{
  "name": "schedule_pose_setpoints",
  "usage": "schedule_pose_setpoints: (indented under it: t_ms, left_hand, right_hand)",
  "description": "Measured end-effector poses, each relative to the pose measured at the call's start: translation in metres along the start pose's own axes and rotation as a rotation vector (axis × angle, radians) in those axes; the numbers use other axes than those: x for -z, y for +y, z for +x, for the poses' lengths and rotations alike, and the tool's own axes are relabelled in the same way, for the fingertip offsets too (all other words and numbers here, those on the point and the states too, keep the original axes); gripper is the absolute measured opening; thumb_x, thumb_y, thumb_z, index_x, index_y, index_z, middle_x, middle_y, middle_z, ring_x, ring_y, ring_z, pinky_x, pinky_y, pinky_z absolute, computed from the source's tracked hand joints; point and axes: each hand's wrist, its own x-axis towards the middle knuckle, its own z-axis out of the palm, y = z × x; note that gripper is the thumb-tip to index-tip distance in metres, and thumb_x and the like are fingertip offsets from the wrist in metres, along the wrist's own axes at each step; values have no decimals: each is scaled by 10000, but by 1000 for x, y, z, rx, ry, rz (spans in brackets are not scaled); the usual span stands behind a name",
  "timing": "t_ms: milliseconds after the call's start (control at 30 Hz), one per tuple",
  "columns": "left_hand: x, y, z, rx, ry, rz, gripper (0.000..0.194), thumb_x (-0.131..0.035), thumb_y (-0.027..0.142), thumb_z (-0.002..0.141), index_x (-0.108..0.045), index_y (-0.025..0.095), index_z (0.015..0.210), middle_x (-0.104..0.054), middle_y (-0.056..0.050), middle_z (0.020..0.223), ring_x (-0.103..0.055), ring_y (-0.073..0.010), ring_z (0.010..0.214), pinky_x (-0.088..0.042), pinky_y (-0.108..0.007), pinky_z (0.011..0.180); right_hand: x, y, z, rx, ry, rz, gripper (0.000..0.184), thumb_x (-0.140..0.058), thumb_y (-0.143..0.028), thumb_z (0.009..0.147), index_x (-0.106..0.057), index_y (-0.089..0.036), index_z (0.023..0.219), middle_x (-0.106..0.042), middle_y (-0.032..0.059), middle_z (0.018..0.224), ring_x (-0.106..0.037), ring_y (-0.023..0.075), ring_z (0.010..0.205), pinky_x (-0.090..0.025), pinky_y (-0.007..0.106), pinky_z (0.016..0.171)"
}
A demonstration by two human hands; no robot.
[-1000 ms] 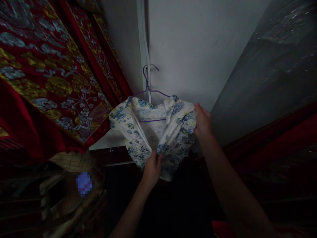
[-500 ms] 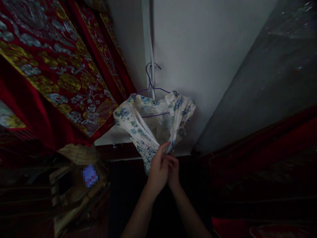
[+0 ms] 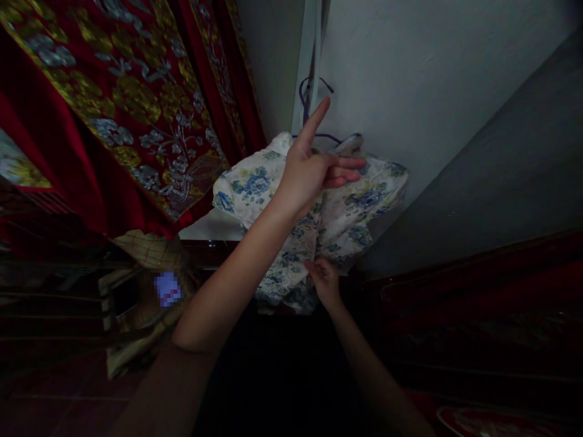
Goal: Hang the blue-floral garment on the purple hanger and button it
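Observation:
A white short-sleeved shirt (image 3: 255, 182) with blue flowers hangs on a purple hanger (image 3: 305, 100) against the wall. My left hand (image 3: 310, 170) is raised across the shirt's upper front, fingers stretched out and thumb pointing up toward the hanger's hook. It hides the collar and part of the chest. Lower down, my right hand (image 3: 325, 280) has its thumb and fingers closed on the shirt's front edge. The two front halves lie together along the middle.
Red cloth embroidered in gold and silver (image 3: 136, 103) hangs at the left. Below it stands a pale wooden chair-like piece (image 3: 136, 321) with a small blurred blue item (image 3: 167, 288). A grey sloping surface (image 3: 501, 164) is on the right.
My hands were together at the shirt's lower front; the left has risen to chest height and opened. The gaping neckline has been drawn closed. The view has shifted, placing the shirt higher and further right.

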Motion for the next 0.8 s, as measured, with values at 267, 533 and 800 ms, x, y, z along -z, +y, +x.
schedule_pose_setpoints:
  t_ms: [267,533,800]
  left_hand:
    - [4,25,-15,15,167,-159,872,-514,72,907,-95,341,1622,-759,-80,1130,-727,-105,641,-548,-162,550]
    - [17,11,-33,47,138,-295,767,-580,76,878,-355,337,1563,-762,-71,1078,-719,-154,612,-540,-198,481]
    - [27,5,-42,-22,51,-109,834,-609,99,843,-311,311,1593,-748,-18,807,-499,-73,340,-405,-174,348]
  right_hand:
    - [4,23,-1,-106,-185,-7,590,-764,-733,606,-472,-222,569,-448,-60,445,-427,107,437,-305,242,460]
    - [10,-112,41,185,-183,199,394,-718,-481,822,-646,-237,1123,-721,22,878,-587,133,580,-473,267,528]
    - [-15,-233,83,743,-284,-412,148,-561,-292,961,-671,-195,947,-599,-27,675,-532,124,615,-394,268,625]
